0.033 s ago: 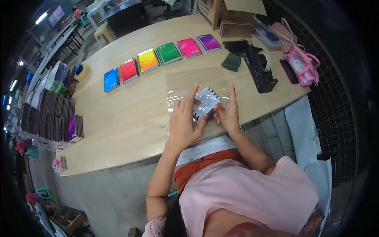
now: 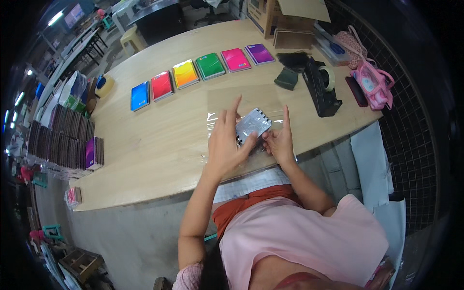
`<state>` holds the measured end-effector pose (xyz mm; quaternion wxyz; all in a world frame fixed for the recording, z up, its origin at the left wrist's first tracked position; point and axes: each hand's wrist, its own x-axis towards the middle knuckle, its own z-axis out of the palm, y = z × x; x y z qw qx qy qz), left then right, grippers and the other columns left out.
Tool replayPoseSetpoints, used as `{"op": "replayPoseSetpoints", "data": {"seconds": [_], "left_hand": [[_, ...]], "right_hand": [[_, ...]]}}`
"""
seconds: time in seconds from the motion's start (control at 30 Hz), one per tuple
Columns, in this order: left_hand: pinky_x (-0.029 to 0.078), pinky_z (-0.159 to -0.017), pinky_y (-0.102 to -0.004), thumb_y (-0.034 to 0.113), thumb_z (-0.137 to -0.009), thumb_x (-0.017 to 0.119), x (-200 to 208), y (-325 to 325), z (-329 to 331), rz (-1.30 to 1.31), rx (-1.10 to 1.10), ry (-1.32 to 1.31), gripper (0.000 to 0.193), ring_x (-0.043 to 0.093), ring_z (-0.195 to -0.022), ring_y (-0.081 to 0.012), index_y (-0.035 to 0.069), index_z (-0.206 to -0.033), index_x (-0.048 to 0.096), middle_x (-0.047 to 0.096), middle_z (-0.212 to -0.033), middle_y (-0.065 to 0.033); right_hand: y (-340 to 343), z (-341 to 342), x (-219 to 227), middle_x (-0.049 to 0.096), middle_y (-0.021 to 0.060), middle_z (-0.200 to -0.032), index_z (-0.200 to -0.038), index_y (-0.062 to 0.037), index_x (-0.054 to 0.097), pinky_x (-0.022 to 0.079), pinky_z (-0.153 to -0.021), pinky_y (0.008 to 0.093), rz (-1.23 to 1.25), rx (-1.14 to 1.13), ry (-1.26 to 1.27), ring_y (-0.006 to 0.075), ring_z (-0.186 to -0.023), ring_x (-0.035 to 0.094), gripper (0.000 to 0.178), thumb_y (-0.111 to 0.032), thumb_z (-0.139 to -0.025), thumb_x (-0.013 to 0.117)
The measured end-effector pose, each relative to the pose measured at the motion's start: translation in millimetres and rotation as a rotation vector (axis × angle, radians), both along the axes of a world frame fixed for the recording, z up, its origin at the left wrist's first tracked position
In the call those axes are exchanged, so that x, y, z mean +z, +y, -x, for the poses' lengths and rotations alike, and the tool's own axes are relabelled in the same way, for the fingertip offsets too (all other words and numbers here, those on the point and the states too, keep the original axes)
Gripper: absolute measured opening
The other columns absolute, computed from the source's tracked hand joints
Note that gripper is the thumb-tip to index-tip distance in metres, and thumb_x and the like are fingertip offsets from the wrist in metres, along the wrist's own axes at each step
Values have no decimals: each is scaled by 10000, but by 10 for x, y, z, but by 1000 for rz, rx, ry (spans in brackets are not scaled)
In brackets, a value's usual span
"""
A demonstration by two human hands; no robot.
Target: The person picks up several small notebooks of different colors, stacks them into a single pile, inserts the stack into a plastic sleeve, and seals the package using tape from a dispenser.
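Note:
A small spiral-bound notepad (image 2: 254,126) lies tilted between my hands near the table's front edge, pale side up, with shiny clear plastic over it. Beneath and around it spreads a sheet of clear plastic film (image 2: 227,99). My left hand (image 2: 225,138) grips the notepad's left side, thumb over its lower edge and index finger stretched forward. At the lower right corner, my right hand (image 2: 280,143) pinches the film with thumb and curled fingers; its index finger points straight ahead. The exact contact under the right fingertips is hard to make out.
Several colored spiral notebooks (image 2: 210,66) form a row beyond the film. To the right stand a black tape dispenser (image 2: 316,92), a dark green block (image 2: 286,79) and a pink pouch (image 2: 371,86). Stacked notebooks (image 2: 63,137) fill the left end; a cardboard box (image 2: 261,18) stands at the back.
The whole view has shifted slightly, so the table things appear a little farther right. Both hands keep nearly the same pose around the notepad, the left index finger bent slightly more.

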<state>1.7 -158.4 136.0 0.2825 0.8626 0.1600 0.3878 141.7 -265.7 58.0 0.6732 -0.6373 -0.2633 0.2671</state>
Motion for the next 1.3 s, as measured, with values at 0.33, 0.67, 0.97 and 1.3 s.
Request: {"op": "replayPoseSetpoints", "data": {"seconds": [0.33, 0.67, 0.97, 1.3], "left_hand": [[537, -766, -448, 395, -693, 829, 236, 288, -338, -169, 50, 290, 1071, 670, -832, -373, 180, -1550, 225, 659, -971, -179], [438, -1053, -409, 104, -671, 853, -639, 391, 435, 358, -125, -50, 1022, 539, -1200, -254, 52, -1508, 268, 491, -1351, -134], [298, -1152, -434, 195, -638, 887, -653, 316, 474, 277, 61, -86, 1043, 352, -1393, -374, 51, -1494, 308, 398, -1462, -231], [396, -1077, -439, 191, -754, 747, 1407, 627, 426, -679, -123, 268, 145, 457, -1319, -320, 86, -850, 716, 501, -1422, -97]], "right_hand": [[-191, 282, -529, 604, 31, -658, -1541, -106, 92, 463, -480, 236, -146, -43, -249, 106, -537, 564, 1058, -54, -773, 818], [269, -4, 127, 461, 71, -1386, -1417, -67, 351, 409, -1088, 336, -555, 559, 441, 196, -1311, 450, 946, -246, -665, 895], [352, -423, 34, 460, 136, -1411, -1441, -72, 376, 422, -1070, 428, -151, 584, -281, 284, -1329, 446, 961, -62, -625, 884], [455, -757, 2101, 548, 166, -1350, -799, -64, 704, 387, -1068, 423, -265, 514, -1245, 294, -1286, 506, 93, -62, -724, 759]]}}
